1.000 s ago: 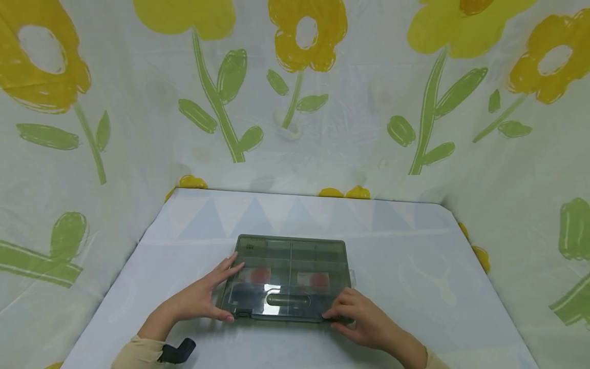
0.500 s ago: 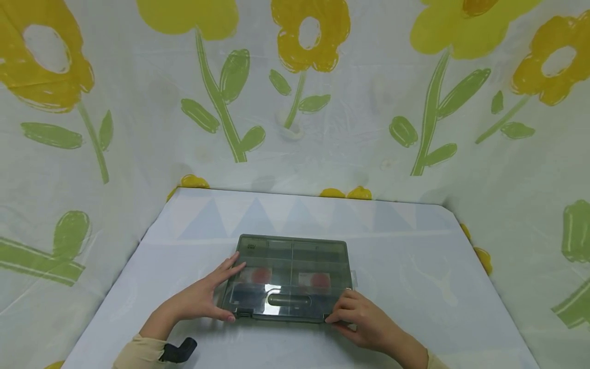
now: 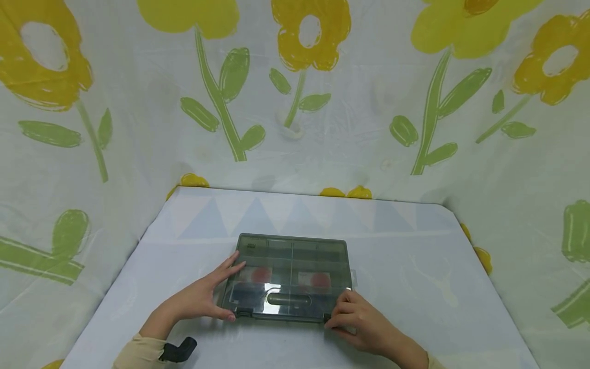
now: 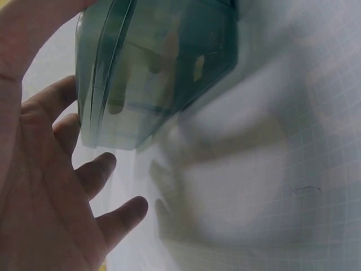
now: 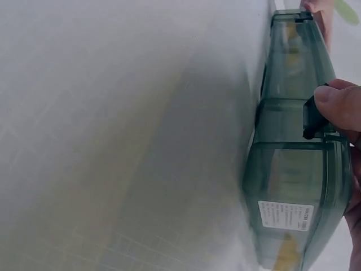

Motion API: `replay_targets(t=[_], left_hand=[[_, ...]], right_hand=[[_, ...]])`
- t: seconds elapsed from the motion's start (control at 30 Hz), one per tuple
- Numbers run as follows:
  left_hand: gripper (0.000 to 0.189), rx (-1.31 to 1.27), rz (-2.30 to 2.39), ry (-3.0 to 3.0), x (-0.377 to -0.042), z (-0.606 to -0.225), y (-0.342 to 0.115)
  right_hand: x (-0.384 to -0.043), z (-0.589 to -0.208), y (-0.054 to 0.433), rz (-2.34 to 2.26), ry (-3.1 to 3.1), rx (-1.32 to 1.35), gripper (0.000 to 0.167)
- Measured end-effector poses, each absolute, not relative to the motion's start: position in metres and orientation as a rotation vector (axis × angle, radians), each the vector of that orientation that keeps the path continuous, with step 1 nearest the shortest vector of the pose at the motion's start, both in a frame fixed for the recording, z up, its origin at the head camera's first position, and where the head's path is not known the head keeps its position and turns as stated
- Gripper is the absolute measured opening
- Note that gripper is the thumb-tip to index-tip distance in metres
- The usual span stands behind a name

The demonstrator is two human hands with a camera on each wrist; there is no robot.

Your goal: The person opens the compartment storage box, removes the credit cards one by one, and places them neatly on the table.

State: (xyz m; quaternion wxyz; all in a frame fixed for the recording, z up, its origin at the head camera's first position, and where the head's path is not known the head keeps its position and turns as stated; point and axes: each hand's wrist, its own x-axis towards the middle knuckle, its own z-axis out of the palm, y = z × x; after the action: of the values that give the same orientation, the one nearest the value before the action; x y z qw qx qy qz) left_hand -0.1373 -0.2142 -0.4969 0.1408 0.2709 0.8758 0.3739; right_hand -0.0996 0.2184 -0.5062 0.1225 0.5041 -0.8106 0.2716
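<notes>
— What's behind the desk (image 3: 396,279)?
— Pale sheeting (image 3: 359,102) printed with yellow flowers (image 3: 290,55) on green stems (image 3: 222,108), behind and at both sides.
— And the surface?
— Light-blue triangles (image 3: 255,220) along its far edge, and a translucent green case (image 3: 288,279) nearer the front. The left hand (image 3: 203,294), fingers spread, touches its left side; the right hand (image 3: 357,320) pinches the dark latch (image 5: 311,119) at its front right corner.

pale walls (image 3: 350,148) printed with yellow flowers (image 3: 189,18) and green stems (image 3: 220,110) rise behind and beside a white table (image 3: 396,277).

On the box (image 5: 293,169), the label (image 5: 286,215) seems illegibly small.
</notes>
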Motion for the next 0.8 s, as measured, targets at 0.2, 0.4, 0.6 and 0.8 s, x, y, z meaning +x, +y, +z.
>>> replay_targets(t=[0.2,0.4,0.6,0.8], left_hand=[[0.115,0.781,1.073,2.537,-0.1377,-0.4969,-0.2143],[0.115,0.794,1.075,2.535,-0.1380,-0.4985,-0.2154],[0.115,0.788,1.073,2.539,-0.1372,-0.4985,-0.2156],[0.115,0.768,1.071,2.546,-0.1370,-0.4980,-0.2150]], right_hand=[[-0.0998,-0.5064,0.2184,0.763,-2.375,1.478,0.031],[-0.0993,-0.5074,0.2162,0.666,-2.371,1.476,0.027],[-0.0992,-0.5083,0.2153,0.703,-2.367,1.471,0.028],[-0.0974,-0.5079,0.2138,0.880,-2.410,1.397,0.025]])
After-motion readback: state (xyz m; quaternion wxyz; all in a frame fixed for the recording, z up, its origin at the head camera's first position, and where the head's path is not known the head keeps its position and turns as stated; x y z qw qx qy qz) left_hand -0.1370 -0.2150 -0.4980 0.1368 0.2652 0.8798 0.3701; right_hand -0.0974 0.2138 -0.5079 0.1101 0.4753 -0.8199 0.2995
